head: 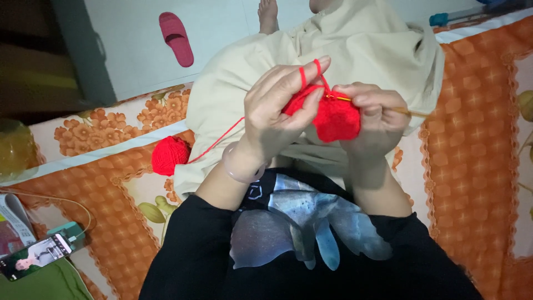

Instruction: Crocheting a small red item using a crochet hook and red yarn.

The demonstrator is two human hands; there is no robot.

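My left hand (280, 108) pinches the top edge of a small red crocheted piece (336, 118), with red yarn looped over its index finger. My right hand (373, 114) grips a thin yellow crochet hook (408, 111) whose tip is in the red piece. The yarn strand (214, 143) runs down-left from my left hand to a red yarn ball (170, 155) lying on the mat beside my leg. A clear bangle (240, 168) sits on my left wrist. Both hands are raised over my lap.
I sit on an orange floral mat (472, 144) in beige trousers (355, 39) and a black shirt. A pink slipper (176, 38) lies on the white floor. A lit phone (36, 255) rests at the lower left, near a cable.
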